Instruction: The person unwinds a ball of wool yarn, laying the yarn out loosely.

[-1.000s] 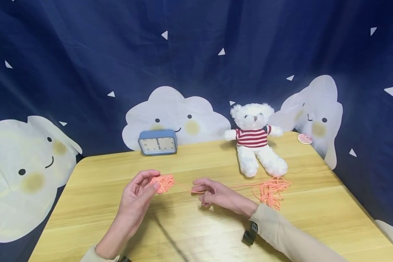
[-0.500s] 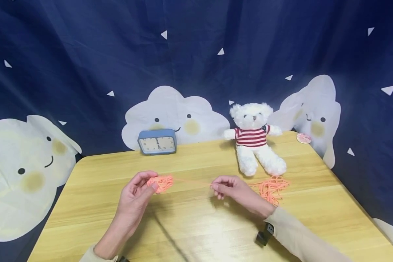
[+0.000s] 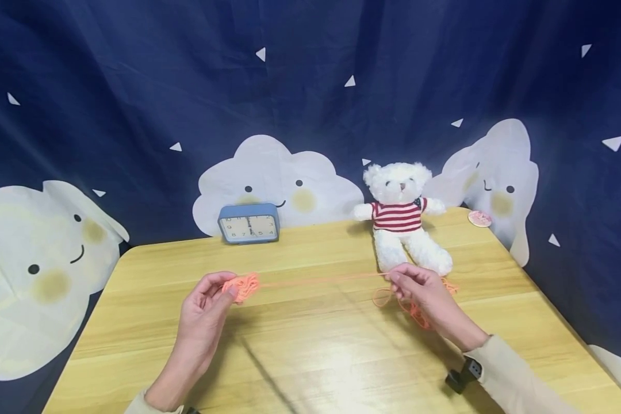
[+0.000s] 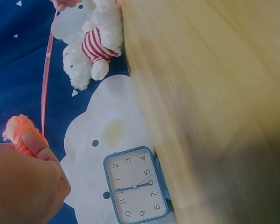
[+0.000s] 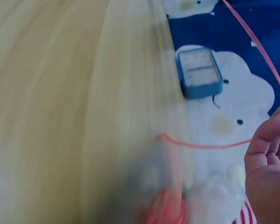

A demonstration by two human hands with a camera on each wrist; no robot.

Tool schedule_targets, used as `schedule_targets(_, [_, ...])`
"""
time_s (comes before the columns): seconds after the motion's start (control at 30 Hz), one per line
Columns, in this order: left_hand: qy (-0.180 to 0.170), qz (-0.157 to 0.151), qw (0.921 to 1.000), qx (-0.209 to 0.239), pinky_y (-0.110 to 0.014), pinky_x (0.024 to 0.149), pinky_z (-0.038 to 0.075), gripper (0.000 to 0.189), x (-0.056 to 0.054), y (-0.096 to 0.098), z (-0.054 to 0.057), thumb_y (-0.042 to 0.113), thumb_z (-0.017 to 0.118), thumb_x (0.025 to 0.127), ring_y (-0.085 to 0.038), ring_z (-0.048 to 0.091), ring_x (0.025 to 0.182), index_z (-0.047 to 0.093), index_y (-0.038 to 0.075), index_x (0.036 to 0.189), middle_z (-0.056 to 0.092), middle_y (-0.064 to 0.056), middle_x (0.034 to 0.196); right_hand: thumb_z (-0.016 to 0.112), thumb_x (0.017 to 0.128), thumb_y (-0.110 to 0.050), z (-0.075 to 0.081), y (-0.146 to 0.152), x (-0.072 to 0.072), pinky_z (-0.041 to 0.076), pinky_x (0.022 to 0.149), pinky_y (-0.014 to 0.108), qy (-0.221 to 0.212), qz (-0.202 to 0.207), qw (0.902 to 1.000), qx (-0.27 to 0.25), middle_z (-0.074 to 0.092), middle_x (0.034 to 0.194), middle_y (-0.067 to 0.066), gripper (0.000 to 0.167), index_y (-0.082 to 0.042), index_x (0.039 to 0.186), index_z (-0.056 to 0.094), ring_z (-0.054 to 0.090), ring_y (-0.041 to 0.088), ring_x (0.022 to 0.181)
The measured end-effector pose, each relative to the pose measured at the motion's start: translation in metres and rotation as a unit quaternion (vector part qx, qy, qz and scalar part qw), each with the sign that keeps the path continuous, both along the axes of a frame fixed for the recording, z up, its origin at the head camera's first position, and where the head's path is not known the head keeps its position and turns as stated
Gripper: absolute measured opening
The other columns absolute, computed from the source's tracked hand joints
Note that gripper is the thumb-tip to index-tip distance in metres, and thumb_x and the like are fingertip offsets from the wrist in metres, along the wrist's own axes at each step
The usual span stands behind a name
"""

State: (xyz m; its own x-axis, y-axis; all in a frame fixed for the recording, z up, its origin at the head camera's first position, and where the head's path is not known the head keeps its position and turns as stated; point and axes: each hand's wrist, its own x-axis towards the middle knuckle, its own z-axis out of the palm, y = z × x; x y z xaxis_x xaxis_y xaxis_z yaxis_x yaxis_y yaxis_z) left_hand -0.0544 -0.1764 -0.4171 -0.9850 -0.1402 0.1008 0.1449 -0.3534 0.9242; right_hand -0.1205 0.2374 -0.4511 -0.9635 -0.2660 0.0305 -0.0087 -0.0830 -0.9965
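In the head view my left hand pinches a small wound bundle of orange yarn between thumb and fingers, raised over the table. From it a strand runs nearly straight across to my right hand, whose thumb and forefinger pinch it. Beyond that hand the yarn droops in a loop toward a loose tangle, partly hidden behind the hand. The left wrist view shows the bundle above the curled fingers. In the right wrist view the tangle is blurred at the bottom edge.
A white teddy bear in a red-striped shirt sits at the back right of the wooden table. A blue clock stands at the back left. One pink round piece lies by the far right corner. Behind hangs a dark blue curtain.
My right hand, looser one second ago, has pinched the strand and moved right, drawing it out long. My left hand with the bundle has shifted slightly left.
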Motion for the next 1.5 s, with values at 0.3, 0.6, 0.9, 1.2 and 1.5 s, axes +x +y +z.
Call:
schedule_targets(0.3, [0.020,-0.016,0.9997,0.004,-0.020,0.090,0.061,0.042,-0.001,-0.001,-0.004,-0.026,0.055,0.095,-0.013,0.070,0.107,0.064,-0.005,0.131,0.070,-0.009,0.120,0.060,0.111,-0.002,-0.005,0.027,0.005,0.056,0.062,0.018,-0.018,-0.050,0.9974,-0.049,0.069,0.087,0.001,0.016,0.000,0.106,0.075,0.062,0.007,0.073])
schedule_targets(0.6, [0.064,-0.031,0.9973,0.018,-0.013,0.074,0.056,0.053,0.000,-0.004,-0.006,-0.030,0.051,0.091,-0.015,0.070,0.105,0.059,-0.005,0.137,0.071,-0.012,0.121,0.058,0.113,-0.004,0.000,0.044,0.002,0.056,0.063,0.017,-0.016,-0.073,0.9926,-0.096,0.070,0.088,0.001,0.022,-0.005,0.107,0.079,0.063,0.007,0.074])
schedule_targets(0.9, [0.051,-0.009,0.9970,0.057,-0.019,0.085,0.061,0.037,0.001,-0.008,-0.005,-0.021,0.058,0.102,-0.014,0.071,0.106,0.061,-0.005,0.134,0.072,-0.010,0.120,0.055,0.114,-0.002,-0.008,0.059,0.003,0.056,0.063,0.018,-0.021,-0.106,0.9872,-0.117,0.070,0.088,0.002,0.023,-0.001,0.106,0.077,0.062,0.008,0.073])
schedule_targets(1.2, [0.039,0.001,0.9975,0.058,-0.023,0.092,0.061,0.037,0.000,-0.008,-0.005,-0.021,0.058,0.102,-0.013,0.069,0.108,0.063,-0.003,0.134,0.070,-0.009,0.122,0.055,0.114,-0.001,-0.012,0.072,0.003,0.057,0.064,0.018,-0.015,-0.123,0.9824,-0.139,0.070,0.086,0.001,0.026,-0.004,0.104,0.079,0.063,0.008,0.072])
schedule_targets(1.5, [0.060,-0.028,0.9972,0.033,-0.023,0.096,0.059,0.041,0.001,-0.012,-0.007,-0.022,0.055,0.102,-0.013,0.066,0.114,0.061,-0.004,0.139,0.066,-0.012,0.129,0.058,0.113,-0.005,-0.013,0.079,0.003,0.057,0.064,0.018,-0.020,-0.128,0.9827,-0.133,0.070,0.087,0.001,0.021,-0.004,0.106,0.078,0.062,0.008,0.072])
